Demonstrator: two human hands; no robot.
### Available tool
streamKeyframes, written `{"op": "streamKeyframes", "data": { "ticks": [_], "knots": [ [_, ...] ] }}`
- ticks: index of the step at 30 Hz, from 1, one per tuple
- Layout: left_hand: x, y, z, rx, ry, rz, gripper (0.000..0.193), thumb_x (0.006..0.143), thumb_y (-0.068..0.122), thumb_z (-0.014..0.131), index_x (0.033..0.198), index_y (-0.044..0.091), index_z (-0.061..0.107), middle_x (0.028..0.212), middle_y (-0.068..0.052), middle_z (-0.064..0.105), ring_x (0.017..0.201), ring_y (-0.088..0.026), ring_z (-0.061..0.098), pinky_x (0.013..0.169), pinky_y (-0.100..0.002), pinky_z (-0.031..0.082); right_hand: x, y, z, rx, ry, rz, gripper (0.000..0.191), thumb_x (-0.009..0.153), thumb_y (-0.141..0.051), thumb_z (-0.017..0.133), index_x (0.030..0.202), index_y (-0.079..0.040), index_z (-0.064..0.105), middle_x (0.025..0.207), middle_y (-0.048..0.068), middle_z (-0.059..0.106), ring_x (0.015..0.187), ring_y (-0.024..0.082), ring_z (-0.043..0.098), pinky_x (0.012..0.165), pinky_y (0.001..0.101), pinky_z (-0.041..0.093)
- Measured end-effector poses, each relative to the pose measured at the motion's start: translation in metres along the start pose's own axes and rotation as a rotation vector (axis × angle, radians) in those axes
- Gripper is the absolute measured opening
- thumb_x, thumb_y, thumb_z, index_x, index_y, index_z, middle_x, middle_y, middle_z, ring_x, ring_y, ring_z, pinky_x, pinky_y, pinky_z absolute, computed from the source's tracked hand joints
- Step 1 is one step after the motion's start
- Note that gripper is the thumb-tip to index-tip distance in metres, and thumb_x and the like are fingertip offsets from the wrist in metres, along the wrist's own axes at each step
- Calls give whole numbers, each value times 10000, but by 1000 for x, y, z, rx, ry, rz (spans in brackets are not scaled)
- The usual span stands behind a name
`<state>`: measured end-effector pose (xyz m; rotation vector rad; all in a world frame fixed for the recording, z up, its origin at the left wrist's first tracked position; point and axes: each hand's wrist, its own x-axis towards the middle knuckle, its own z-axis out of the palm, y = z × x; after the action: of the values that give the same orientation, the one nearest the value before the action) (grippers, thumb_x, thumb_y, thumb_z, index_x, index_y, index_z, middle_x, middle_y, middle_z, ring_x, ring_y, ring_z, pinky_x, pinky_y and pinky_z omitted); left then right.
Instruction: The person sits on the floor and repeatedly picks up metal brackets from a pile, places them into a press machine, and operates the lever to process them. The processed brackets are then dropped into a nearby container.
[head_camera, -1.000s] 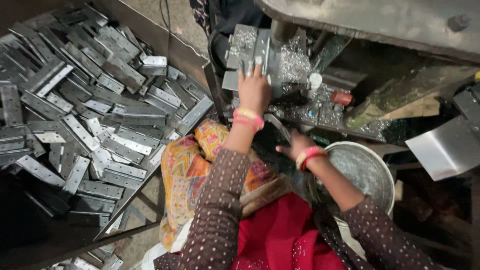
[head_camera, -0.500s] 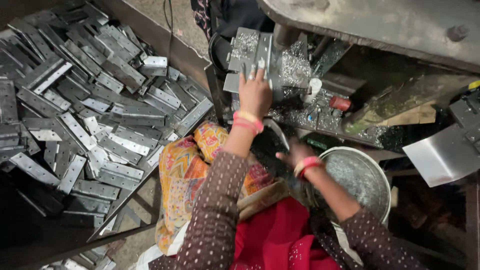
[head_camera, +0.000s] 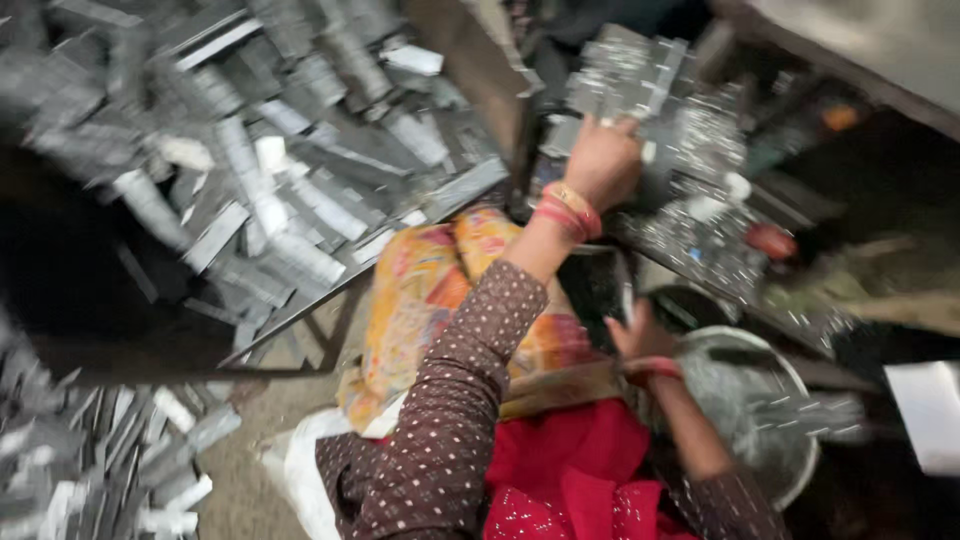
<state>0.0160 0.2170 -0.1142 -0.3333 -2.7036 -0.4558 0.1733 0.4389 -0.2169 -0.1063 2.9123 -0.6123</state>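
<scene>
The picture is blurred by motion. My left hand (head_camera: 603, 160) reaches forward onto a stack of flat grey metal plates (head_camera: 625, 75) on the dark machine bed, fingers curled over the edge of one plate. Pink and gold bangles sit on that wrist. My right hand (head_camera: 640, 335) is lower and closer to me, at the left rim of a round metal bowl (head_camera: 770, 400) that holds small shiny pieces. Whether it holds anything is hidden by blur. Both arms wear brown dotted sleeves.
A big heap of grey metal strips (head_camera: 270, 170) fills a tray on the left, and more strips (head_camera: 90, 460) lie at the lower left. An orange patterned cloth (head_camera: 430, 290) and red fabric (head_camera: 560, 470) cover my lap. A small red part (head_camera: 770, 240) lies on the bed.
The camera has swung, blurring the view. My right hand has slid left towards the bowl's near-left rim. My left hand stays on the plates with its fingers more curled.
</scene>
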Motion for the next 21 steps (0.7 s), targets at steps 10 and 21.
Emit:
{"op": "streamKeyframes", "data": {
  "ticks": [10, 21],
  "knots": [
    [-112, -202, -35, 172, 151, -518, 379, 884, 199, 663, 1249, 98, 653, 1293, -156, 601, 1049, -328, 674, 868, -498, 549, 49, 6, -46, -239, -220, 1, 681, 842, -633, 705, 1123, -28, 572, 909, 305, 717, 866, 514, 701, 738, 572, 552],
    [-76, -230, 29, 125, 135, -884, 537, 804, 148, 718, 1323, 69, 608, 1279, -154, 601, 1144, -347, 615, 931, -519, 494, 59, 22, -21, -253, -177, 8, 577, 825, -585, 712, 1049, -66, 598, 896, 252, 741, 843, 495, 710, 732, 581, 555]
  ]
}}
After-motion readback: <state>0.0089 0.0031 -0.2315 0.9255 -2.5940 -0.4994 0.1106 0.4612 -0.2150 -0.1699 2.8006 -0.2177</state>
